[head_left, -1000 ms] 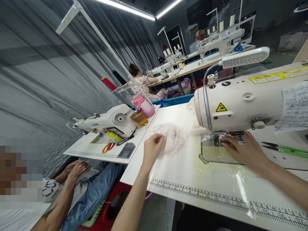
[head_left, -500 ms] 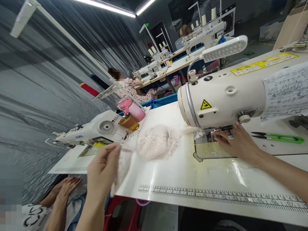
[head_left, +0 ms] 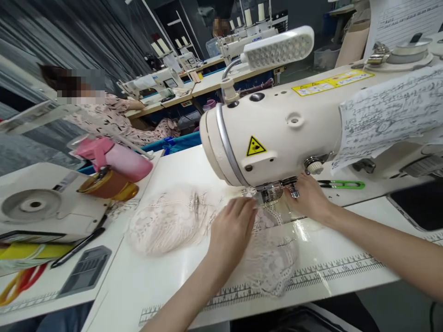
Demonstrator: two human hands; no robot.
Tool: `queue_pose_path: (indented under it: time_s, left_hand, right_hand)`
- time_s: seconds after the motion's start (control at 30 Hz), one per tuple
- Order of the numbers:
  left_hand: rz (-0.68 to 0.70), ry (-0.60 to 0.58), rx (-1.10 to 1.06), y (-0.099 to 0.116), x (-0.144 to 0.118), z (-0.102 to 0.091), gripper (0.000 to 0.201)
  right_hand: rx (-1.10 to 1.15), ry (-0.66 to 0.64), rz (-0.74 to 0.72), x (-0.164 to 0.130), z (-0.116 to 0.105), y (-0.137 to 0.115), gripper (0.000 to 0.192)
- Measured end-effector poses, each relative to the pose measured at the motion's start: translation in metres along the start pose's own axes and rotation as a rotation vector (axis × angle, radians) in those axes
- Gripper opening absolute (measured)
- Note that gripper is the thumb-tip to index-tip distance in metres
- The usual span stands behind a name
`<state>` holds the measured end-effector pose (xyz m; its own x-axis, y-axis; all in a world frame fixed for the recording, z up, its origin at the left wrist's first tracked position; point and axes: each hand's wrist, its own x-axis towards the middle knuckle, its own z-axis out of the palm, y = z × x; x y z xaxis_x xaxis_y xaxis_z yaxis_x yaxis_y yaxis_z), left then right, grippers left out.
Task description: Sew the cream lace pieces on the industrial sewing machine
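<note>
A pale lace piece [head_left: 270, 263] hangs from the needle area toward the table's front edge. My left hand [head_left: 233, 228] is closed on its upper edge, just left of the presser foot [head_left: 270, 193]. My right hand [head_left: 309, 198] reaches in on the right side of the needle area of the sewing machine [head_left: 277, 133]; its fingertips are hidden behind the metal parts, so its grip is unclear. Left of my left hand lies a heap of pale lace [head_left: 166, 221] on the white table.
Green thread snips [head_left: 342, 184] lie behind my right forearm, a dark phone-like slab [head_left: 418, 203] to the right. A pink bottle [head_left: 117, 159] and amber cup [head_left: 107, 184] stand at left by another machine [head_left: 34, 203]. A ruler strip [head_left: 311, 276] runs along the front edge. A person [head_left: 100, 110] sits beyond.
My left hand has brought the lace piece from the left to the presser foot. My right hand stays by the needle area. The view has turned right, and the co-worker's hands at lower left are gone.
</note>
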<state>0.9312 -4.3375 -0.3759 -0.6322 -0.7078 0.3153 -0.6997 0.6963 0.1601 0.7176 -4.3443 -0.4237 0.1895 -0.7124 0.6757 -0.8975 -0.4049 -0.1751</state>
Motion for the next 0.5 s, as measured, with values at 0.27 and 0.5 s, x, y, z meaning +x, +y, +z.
queue_pose_path:
  time_s: [0.27,0.5]
  left_hand:
    - [0.357,0.001,0.264,0.008,-0.017,0.030,0.045]
    - [0.306,0.018,0.227,-0.011,-0.007,0.035,0.049]
  right_hand:
    - [-0.077,-0.028,-0.204,-0.001,-0.009,-0.014,0.029]
    - [-0.101,-0.283,-0.149,-0.009,0.001,-0.007,0.037]
